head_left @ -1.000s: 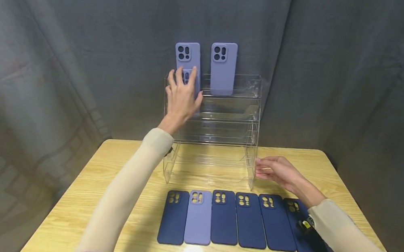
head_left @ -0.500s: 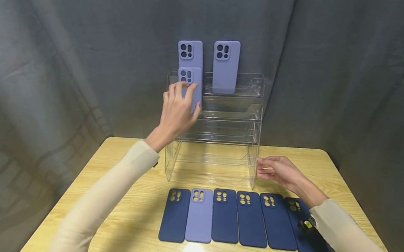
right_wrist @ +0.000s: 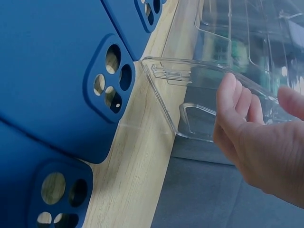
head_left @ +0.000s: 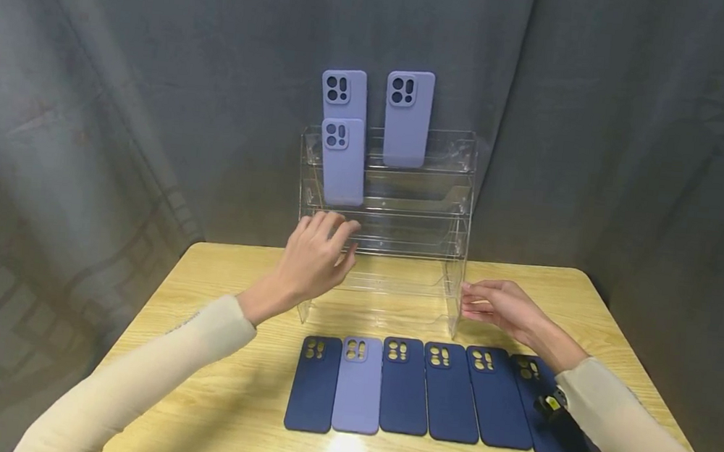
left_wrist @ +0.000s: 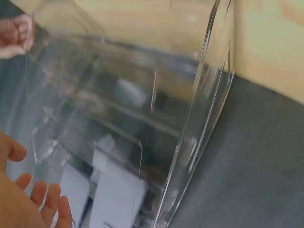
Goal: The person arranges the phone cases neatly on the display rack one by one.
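Observation:
A clear acrylic tiered rack stands on the table. Two lilac phone cases lean in its top tier, and a third lilac phone case sits one tier lower at the left, overlapping the one behind. My left hand is in front of the rack's left side, below that case, fingers loosely bent and holding nothing. In the left wrist view, the left hand's fingers show apart from the blurred cases. My right hand touches the rack's right side panel with relaxed fingertips.
Along the table in front of the rack lies a row of phone cases: several navy cases and one lilac case. My right forearm partly covers the rightmost ones. A grey curtain hangs behind the table.
My left hand has let go of the lilac phone case in the second tier and moved down, uncovering it. The right hand stays at the rack's side.

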A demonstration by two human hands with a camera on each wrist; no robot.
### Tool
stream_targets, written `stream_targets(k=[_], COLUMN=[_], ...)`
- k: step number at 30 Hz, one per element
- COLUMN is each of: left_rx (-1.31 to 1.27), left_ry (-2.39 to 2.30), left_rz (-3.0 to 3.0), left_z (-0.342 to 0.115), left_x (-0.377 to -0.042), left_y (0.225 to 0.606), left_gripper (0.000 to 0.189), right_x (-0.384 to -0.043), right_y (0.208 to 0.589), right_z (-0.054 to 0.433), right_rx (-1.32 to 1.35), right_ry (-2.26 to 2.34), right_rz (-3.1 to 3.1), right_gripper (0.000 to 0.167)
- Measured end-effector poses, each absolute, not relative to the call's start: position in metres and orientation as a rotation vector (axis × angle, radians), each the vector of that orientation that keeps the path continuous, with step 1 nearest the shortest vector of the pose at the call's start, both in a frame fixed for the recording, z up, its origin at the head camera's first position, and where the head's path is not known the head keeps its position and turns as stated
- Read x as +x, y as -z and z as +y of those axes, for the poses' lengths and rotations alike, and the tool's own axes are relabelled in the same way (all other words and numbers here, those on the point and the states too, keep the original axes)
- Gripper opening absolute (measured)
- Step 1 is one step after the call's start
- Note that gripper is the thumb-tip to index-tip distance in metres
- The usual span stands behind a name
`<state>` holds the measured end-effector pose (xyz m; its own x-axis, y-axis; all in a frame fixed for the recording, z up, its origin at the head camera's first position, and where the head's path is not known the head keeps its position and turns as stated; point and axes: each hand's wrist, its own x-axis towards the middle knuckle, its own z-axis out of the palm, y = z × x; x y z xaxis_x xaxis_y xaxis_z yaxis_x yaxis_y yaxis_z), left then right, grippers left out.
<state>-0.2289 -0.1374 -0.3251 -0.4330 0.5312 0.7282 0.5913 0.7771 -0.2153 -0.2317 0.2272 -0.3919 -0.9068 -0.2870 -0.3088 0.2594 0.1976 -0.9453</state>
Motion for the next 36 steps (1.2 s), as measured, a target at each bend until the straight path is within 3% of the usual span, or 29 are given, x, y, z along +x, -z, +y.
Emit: stream_targets(k=[12, 36], left_rx=[-0.781, -0.455], left_ry=[0.238, 0.425], left_rz=[-2.377, -2.813], left_z=[-0.16, -0.168], left_x=[-0.188, -0.131], left_y=[0.38, 0.461], left_gripper=[0.027, 0.055], right_x=[-0.233, -0.24], right_y=[0.395, 0.4], right_z=[0.226, 0.223], right_rx=[-0.039, -0.038], right_ry=[1.697, 1.655], right_rz=[2.122, 2.178], right_gripper=[0.072, 0.077])
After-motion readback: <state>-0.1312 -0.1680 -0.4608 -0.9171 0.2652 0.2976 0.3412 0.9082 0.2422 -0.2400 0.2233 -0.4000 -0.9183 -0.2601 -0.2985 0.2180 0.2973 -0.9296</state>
